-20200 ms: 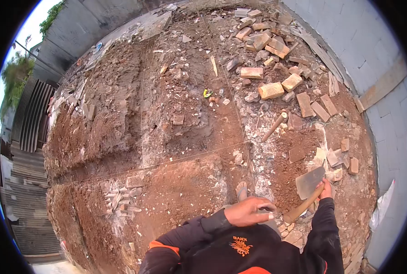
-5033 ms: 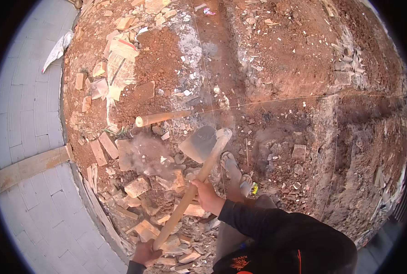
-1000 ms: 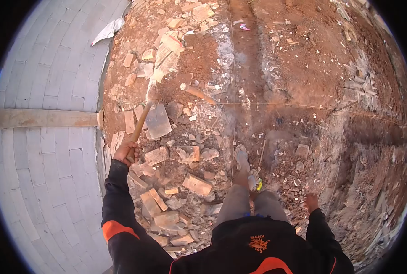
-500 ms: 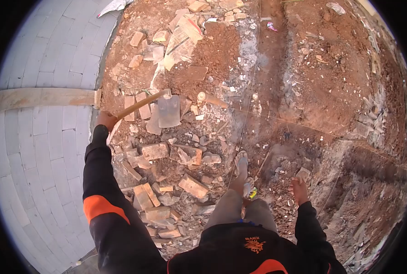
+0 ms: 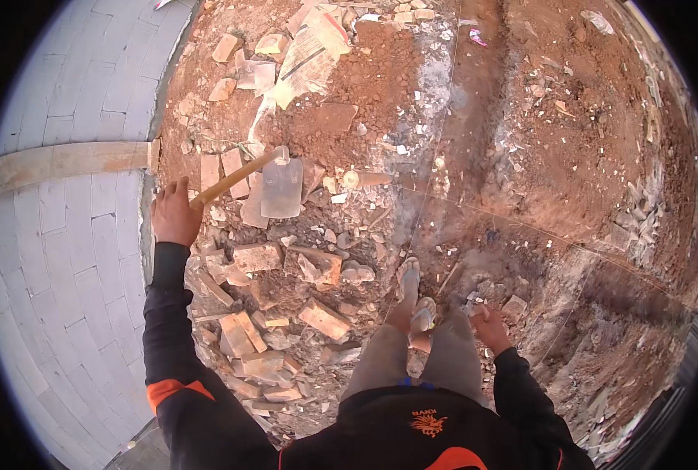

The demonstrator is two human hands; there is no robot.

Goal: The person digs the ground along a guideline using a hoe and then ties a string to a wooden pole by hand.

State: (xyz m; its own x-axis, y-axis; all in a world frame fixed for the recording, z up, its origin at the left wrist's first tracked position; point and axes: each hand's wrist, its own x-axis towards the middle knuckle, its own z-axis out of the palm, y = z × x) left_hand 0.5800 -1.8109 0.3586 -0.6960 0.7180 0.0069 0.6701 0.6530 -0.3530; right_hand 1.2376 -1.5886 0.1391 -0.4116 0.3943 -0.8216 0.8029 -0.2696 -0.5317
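Note:
A hoe (image 5: 239, 174) with a wooden handle and flat grey blade slants over the rubble on the left. My left hand (image 5: 175, 213) is on the handle's near end, its palm covering the tip and its fingers reaching past it. The blade (image 5: 282, 189) is down by some bricks. Low on the right, my right hand (image 5: 490, 329) is beside my knee with its fingers curled in; what they hold, if anything, I cannot make out. A broken brick piece (image 5: 514, 306) sits on the dirt just beyond that hand.
Broken bricks (image 5: 327, 317) are strewn left of my sandalled feet (image 5: 410, 278). A wooden stake (image 5: 365, 179) stands near a thin string (image 5: 513, 218) crossing the ground. A shallow trench (image 5: 474, 102) runs ahead. Along the left is a grey block wall (image 5: 67, 258) with a wooden board (image 5: 75, 163).
My right hand has drawn left toward my knee, away from the brick piece, and its fingers have curled. My left hand has turned, showing more of its back, still on the hoe handle.

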